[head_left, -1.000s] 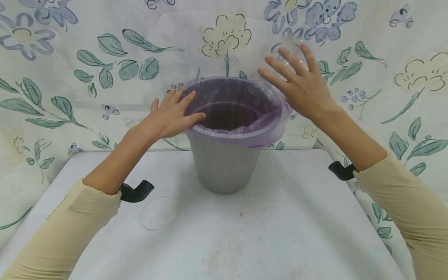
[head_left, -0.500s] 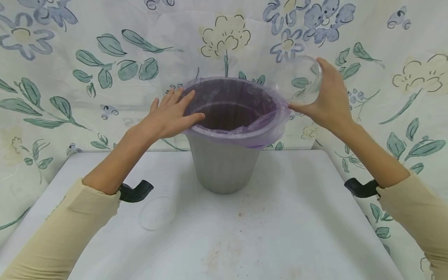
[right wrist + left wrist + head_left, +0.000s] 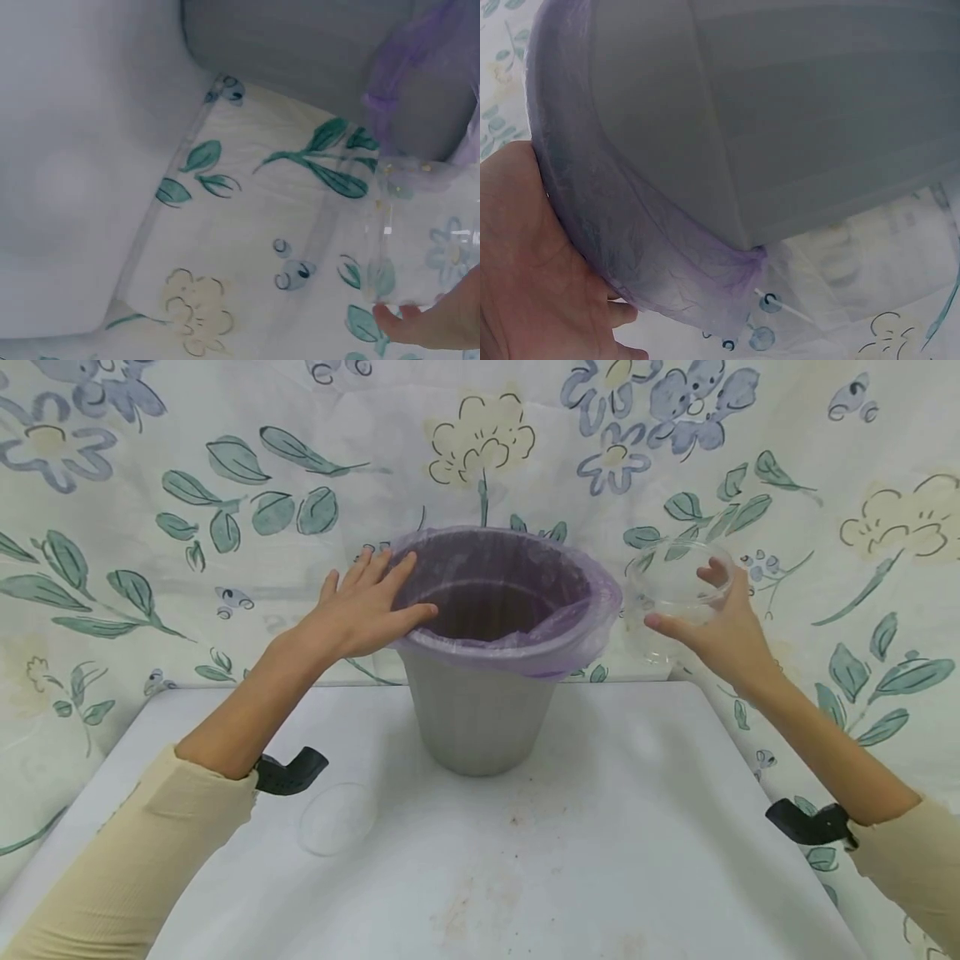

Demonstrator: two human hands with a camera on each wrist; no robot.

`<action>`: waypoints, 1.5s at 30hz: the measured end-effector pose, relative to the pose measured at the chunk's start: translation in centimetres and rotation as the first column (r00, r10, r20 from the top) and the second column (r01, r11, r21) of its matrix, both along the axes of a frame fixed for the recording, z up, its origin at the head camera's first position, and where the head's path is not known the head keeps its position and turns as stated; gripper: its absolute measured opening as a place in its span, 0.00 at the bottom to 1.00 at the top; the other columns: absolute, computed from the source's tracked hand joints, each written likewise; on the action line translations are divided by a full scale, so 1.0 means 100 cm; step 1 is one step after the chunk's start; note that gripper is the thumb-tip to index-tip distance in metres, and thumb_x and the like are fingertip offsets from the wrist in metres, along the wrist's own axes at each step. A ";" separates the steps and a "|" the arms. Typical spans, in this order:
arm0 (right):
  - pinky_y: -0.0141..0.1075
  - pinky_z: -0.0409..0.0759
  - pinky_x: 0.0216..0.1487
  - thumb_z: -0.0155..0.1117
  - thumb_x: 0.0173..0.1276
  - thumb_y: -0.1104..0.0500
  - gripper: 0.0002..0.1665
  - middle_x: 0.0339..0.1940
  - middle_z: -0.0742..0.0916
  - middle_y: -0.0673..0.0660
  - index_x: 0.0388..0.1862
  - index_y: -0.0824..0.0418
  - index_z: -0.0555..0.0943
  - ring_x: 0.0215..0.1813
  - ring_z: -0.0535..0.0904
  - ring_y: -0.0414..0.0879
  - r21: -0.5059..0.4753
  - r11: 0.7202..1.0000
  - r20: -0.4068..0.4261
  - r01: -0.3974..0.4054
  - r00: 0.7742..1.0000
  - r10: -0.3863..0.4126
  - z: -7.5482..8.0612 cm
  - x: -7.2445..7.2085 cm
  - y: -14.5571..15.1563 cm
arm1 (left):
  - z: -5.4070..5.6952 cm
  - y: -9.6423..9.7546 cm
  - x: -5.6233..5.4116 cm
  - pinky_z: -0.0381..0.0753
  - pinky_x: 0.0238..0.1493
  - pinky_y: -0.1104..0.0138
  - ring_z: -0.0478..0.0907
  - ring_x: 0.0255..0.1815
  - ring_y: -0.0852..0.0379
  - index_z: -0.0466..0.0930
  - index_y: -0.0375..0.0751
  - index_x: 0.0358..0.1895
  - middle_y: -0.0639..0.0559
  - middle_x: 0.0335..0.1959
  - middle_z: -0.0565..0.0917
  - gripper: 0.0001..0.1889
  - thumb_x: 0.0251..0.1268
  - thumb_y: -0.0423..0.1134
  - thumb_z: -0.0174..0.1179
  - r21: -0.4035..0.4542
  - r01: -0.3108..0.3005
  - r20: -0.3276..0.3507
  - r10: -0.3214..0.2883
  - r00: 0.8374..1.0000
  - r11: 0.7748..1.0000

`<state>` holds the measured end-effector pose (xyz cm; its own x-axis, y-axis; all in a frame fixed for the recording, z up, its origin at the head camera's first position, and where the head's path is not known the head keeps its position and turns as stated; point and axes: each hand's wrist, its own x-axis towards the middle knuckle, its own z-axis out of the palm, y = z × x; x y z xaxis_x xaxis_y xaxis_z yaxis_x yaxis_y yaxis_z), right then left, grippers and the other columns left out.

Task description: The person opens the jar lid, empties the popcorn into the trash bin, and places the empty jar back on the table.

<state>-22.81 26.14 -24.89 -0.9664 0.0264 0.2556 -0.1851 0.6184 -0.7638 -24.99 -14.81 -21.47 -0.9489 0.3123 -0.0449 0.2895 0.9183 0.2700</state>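
Note:
A grey bin [image 3: 480, 718] lined with a purple plastic bag [image 3: 592, 627] stands upright at the table's back edge. My left hand [image 3: 360, 610] rests on the bin's left rim, its fingers spread over the bag; the left wrist view shows the palm against the bag-covered rim. To the right of the bin, my right hand [image 3: 723, 631] grips a clear plastic jar [image 3: 660, 618] by its side, open mouth up. Small yellowish bits cling to the jar in the right wrist view, where part of my right hand [image 3: 442, 319] shows.
A clear round lid [image 3: 337, 818] lies flat on the white table [image 3: 637, 860], left of centre. Brownish crumbs and smudges [image 3: 465, 902] mark the table's middle. Behind stands a floral cloth [image 3: 300, 402], which also hangs along the sides.
My right hand has turned the tilted jar upright and moved it down and right, away from the bin's mouth. The left hand and bin have stayed put.

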 end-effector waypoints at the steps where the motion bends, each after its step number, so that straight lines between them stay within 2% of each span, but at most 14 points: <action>1: 0.61 0.64 0.65 0.75 0.61 0.42 0.65 0.79 0.57 0.56 0.81 0.53 0.40 0.74 0.56 0.63 0.004 1.000 0.006 -0.001 1.000 0.001 -0.004 0.003 0.002 | 0.000 0.000 0.000 0.24 0.70 0.38 0.23 0.79 0.39 0.36 0.42 0.81 0.36 0.80 0.34 0.45 0.73 0.64 0.41 -0.001 0.000 -0.001 0.000 1.000 1.000; 10: 0.67 0.64 0.62 0.75 0.61 0.43 0.68 0.80 0.57 0.63 0.81 0.58 0.37 0.71 0.59 0.69 0.071 0.997 0.081 0.004 0.997 -0.010 -0.038 0.029 0.015 | 0.002 0.002 0.000 0.22 0.70 0.39 0.22 0.79 0.39 0.34 0.42 0.81 0.36 0.80 0.33 0.45 0.73 0.65 0.40 -0.018 -0.005 0.006 0.006 1.000 1.000; 14: 0.68 0.65 0.61 0.75 0.61 0.43 0.68 0.79 0.57 0.66 0.81 0.60 0.37 0.70 0.59 0.70 0.089 0.996 0.091 0.010 0.996 -0.018 -0.054 0.039 0.020 | 0.002 0.003 -0.001 0.23 0.71 0.38 0.22 0.79 0.40 0.34 0.43 0.81 0.36 0.80 0.33 0.45 0.73 0.65 0.40 -0.025 -0.004 0.002 0.004 1.000 1.000; 21: 0.69 0.64 0.61 0.76 0.61 0.47 0.68 0.77 0.59 0.71 0.81 0.63 0.38 0.71 0.59 0.72 0.104 0.994 0.103 -0.037 0.994 0.026 -0.086 0.057 0.024 | 0.000 0.003 -0.001 0.22 0.70 0.39 0.22 0.79 0.39 0.34 0.42 0.81 0.36 0.80 0.32 0.45 0.73 0.65 0.39 -0.030 -0.004 0.003 0.004 1.000 1.000; 29: 0.65 0.69 0.58 0.78 0.58 0.52 0.64 0.67 0.65 0.72 0.80 0.65 0.45 0.65 0.65 0.70 0.076 0.996 0.109 -0.042 0.993 0.034 -0.125 0.076 0.019 | 0.000 0.002 -0.001 0.21 0.70 0.38 0.21 0.78 0.40 0.34 0.43 0.81 0.36 0.80 0.32 0.45 0.73 0.65 0.39 -0.025 -0.004 0.004 0.004 1.000 1.000; 33: 0.64 0.71 0.56 0.78 0.58 0.51 0.64 0.68 0.65 0.71 0.80 0.63 0.44 0.66 0.65 0.70 0.070 0.995 0.157 -0.070 0.986 0.059 -0.143 0.087 0.018 | -0.001 0.002 0.000 0.21 0.70 0.38 0.21 0.78 0.40 0.34 0.43 0.81 0.37 0.80 0.32 0.45 0.73 0.65 0.39 -0.023 -0.004 0.005 0.004 1.000 1.000; 38: 0.60 0.75 0.53 0.78 0.58 0.49 0.64 0.69 0.66 0.69 0.79 0.65 0.45 0.65 0.67 0.67 0.082 0.995 0.204 -0.064 0.978 0.046 -0.161 0.098 0.017 | -0.001 0.001 0.001 0.21 0.70 0.38 0.21 0.79 0.40 0.34 0.43 0.81 0.37 0.80 0.31 0.45 0.73 0.65 0.39 -0.014 -0.003 0.001 0.003 1.000 1.000; 45: 0.64 0.71 0.59 0.78 0.59 0.49 0.66 0.72 0.63 0.70 0.80 0.63 0.42 0.68 0.64 0.70 0.016 0.999 0.271 -0.048 0.962 0.042 -0.183 0.109 0.020 | 0.000 0.000 0.001 0.21 0.70 0.38 0.21 0.78 0.40 0.34 0.43 0.81 0.37 0.80 0.31 0.45 0.73 0.65 0.39 -0.017 -0.008 0.006 0.008 1.000 1.000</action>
